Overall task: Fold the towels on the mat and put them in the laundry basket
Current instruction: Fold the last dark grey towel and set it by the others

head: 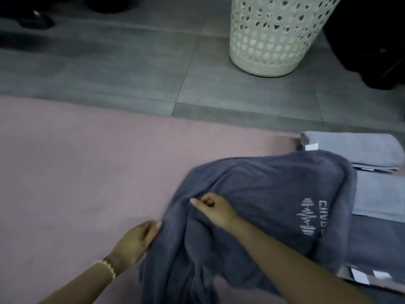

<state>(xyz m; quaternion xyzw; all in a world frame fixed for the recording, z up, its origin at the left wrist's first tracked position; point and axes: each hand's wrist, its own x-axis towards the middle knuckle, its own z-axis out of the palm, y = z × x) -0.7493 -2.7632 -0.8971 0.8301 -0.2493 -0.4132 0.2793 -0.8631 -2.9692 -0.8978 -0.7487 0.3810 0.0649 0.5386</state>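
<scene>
Pink mat is spread wide to the left of the fingers, and open room is offered there for laying cloth flat. The grey-blue towel is crumpled under both hands. It is judged soft, limp and light, and best taken at its corners. The laundry basket is stood well beyond the fingertips. The towel's near edge is pinched by the left hand, and a raised fold seems pinched by the right hand.
</scene>
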